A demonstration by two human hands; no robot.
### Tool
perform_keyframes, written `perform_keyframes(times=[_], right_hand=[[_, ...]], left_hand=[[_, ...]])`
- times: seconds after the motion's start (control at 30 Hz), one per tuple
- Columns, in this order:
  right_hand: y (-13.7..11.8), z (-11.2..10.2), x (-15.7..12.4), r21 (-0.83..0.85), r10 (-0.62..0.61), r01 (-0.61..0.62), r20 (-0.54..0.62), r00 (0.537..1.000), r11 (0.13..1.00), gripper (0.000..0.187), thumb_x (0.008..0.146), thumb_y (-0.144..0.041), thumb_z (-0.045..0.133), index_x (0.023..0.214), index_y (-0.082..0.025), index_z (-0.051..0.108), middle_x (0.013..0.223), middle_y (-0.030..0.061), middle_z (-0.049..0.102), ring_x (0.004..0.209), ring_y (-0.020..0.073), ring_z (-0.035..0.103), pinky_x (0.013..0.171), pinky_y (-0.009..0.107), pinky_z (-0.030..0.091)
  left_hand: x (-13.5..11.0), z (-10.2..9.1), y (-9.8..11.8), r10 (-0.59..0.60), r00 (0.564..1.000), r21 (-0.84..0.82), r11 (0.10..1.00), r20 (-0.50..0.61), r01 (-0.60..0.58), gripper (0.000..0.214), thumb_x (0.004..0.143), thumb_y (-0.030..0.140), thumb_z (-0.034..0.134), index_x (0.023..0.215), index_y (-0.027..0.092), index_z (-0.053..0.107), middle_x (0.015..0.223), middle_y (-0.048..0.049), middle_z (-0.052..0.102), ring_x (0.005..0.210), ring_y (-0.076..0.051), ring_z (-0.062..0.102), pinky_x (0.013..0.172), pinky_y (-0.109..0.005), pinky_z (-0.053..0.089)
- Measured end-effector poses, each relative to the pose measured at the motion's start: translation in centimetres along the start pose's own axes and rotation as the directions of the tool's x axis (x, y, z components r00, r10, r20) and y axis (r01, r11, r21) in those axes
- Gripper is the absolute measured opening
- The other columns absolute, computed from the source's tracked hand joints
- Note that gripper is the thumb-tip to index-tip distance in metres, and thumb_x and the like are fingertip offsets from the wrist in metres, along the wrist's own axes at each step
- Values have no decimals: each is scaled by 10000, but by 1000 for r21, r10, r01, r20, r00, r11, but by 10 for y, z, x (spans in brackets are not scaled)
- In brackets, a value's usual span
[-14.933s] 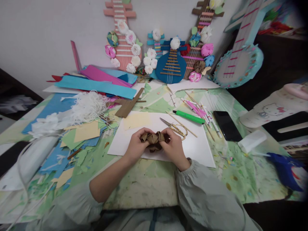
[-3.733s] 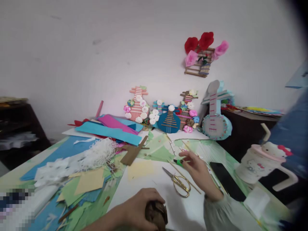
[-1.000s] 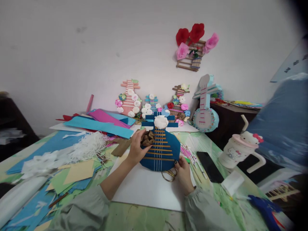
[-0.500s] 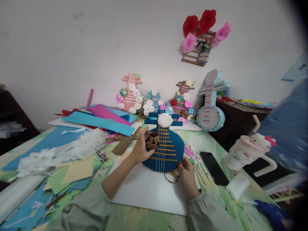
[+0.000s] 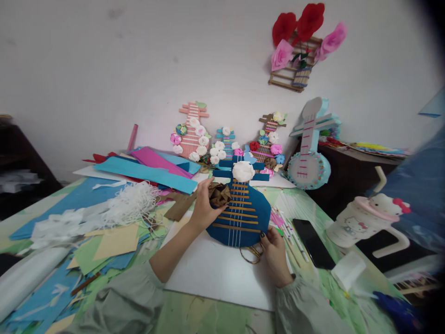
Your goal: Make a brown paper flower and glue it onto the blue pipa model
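Note:
A dark blue paper lute (image 5: 259, 208) is held up over a white board (image 5: 219, 273), with brown strips and white strings across its front and a white paper flower (image 5: 243, 171) near its neck. My left hand (image 5: 203, 206) is closed on a brown paper flower (image 5: 219, 195) at the lute's left side; whether the flower is fixed there I cannot tell. My right hand (image 5: 274, 253) pinches the lute's lower right edge between thumb and fingers. Just below that edge, the gold scissor handles (image 5: 250, 255) show on the board.
Cut paper (image 5: 114, 243) and a heap of white string (image 5: 135, 204) cover the left side. To the right are a black phone (image 5: 313, 243), thin sticks (image 5: 288, 227) and a white cup (image 5: 356, 222). Several decorated paper lutes (image 5: 193, 134) stand along the wall.
The whole view has shifted slightly, so things appear a little further right. Both hands keep their hold on the lute and the brown flower.

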State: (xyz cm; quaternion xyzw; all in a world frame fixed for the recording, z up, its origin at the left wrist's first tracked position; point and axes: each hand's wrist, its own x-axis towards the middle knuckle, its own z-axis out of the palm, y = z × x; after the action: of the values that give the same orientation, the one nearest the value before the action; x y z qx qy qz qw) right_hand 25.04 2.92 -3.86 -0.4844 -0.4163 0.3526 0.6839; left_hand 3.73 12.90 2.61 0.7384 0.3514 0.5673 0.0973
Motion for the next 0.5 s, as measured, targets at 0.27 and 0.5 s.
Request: perform_keyframes(times=[0.27, 0.5], right_hand=[[2, 0, 1, 29, 6, -6, -11, 1000, 1000, 144, 719, -312, 699, 840, -246, 661, 864, 33, 700, 795, 183, 646, 731, 328, 522], [3, -1, -1, 74, 113, -113, 12, 994, 991, 260, 651, -358, 778, 830, -207, 666, 851, 58, 710, 736, 184, 652, 647, 296, 528]], left_hand=[[2, -1, -2, -36, 998, -52, 998, 60, 39, 689, 701, 272, 736, 1293, 188, 393, 1250, -131, 481, 1219, -282, 470, 1031, -439, 411], [15, -14, 1, -319, 943, -561, 765, 96, 316, 617, 652, 329, 781, 1187, 173, 516, 1159, -102, 610, 1119, -270, 565, 965, -402, 446]])
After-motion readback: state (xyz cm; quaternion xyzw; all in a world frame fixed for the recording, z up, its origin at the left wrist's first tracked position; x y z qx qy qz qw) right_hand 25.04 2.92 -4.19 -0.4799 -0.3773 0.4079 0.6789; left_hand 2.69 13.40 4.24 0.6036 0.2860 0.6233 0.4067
